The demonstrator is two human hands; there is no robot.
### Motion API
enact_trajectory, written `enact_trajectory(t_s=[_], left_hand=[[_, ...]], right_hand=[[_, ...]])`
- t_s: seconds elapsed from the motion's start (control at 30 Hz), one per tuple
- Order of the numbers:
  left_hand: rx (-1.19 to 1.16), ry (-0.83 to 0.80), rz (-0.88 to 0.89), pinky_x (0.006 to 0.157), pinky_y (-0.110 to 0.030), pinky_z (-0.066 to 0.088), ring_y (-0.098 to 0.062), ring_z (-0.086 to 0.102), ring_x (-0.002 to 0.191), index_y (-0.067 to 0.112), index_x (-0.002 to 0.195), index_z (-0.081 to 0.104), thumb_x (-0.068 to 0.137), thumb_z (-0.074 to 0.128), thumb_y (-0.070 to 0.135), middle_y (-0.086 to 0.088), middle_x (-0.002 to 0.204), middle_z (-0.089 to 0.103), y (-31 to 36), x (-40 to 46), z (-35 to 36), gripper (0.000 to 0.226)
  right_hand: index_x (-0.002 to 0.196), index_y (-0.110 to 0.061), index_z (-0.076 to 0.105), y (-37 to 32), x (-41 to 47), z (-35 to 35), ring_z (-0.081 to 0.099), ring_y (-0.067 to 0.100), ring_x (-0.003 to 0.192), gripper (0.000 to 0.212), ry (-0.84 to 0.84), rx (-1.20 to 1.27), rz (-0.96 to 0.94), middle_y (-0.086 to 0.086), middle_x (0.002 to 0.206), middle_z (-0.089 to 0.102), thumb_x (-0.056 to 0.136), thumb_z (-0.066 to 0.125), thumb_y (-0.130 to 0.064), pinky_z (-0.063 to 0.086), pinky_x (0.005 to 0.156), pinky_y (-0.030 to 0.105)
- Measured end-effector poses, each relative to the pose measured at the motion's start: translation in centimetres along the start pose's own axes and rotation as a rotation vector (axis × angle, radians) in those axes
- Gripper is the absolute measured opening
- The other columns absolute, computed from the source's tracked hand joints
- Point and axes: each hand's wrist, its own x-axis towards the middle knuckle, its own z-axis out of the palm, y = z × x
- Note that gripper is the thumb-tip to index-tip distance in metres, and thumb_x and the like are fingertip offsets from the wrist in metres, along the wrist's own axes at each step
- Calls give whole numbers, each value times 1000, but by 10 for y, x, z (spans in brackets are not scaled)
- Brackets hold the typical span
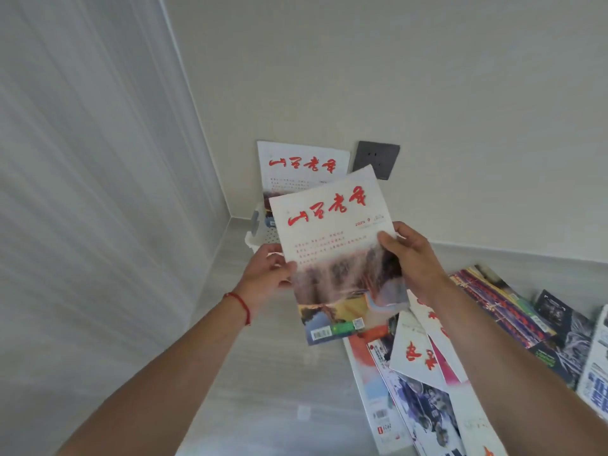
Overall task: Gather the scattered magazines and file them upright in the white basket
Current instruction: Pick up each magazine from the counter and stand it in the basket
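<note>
Head view: I look down into a room corner.
Floor [279,373]: pale, wood-grained.
Walls: cream, grey socket [376,159]; curtain [82,159] left.
Magazine [339,258]: my left hand [266,274] and right hand [411,258] pinch its edges, over the basket [260,238].
Pile [460,357]: scattered on the floor, right.

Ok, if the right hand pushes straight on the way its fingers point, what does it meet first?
Likely the magazine already standing in the white basket: the right hand points up-left across the held magazine toward that standing magazine. Depth is unclear.
</note>
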Motion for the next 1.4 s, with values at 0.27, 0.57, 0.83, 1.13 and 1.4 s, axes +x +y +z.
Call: enact_trajectory(t_s=[0.27,0.57,0.83,1.13,1.4], left_hand=[[463,304,432,71,-36,62,-17,70,83,20,100,62,92,69,13,4,92,71,100,64,-43,13],[450,394,329,91,-39,59,-17,68,94,19,96,70,94,66,25,3,96,73,97,122,-65,7],[313,312,143,93,-47,60,-29,74,97,18,92,72,93,69,22,-8,103,77,72,163,-64,5],[216,299,89,94,-39,58,-21,68,104,18,115,65,90,70,10,-4,117,71,56,186,-61,26],[225,-38,15,106,-50,51,-26,52,132,29,151,37,79,48,-27,0,146,55,58,179,-51,92]], right_hand=[[90,-23,75,-52,72,52,63,4,68,9,299,-642,-169,-8,81,74,88,68,-26,46,65,21],[78,-11,78,-36,117,76,67,22,70,14,366,-749,-94,-2,68,73,86,71,-20,48,62,24],[81,-8,77,-4,143,79,65,30,74,16,441,-804,-5,12,82,74,92,68,-15,48,64,26],[76,-10,65,17,159,88,57,34,74,30,448,-854,13,12,76,65,97,45,-2,47,62,35],[148,-20,42,20,139,79,52,25,135,57,168,-653,40,6,147,54,97,42,5,43,102,28]])
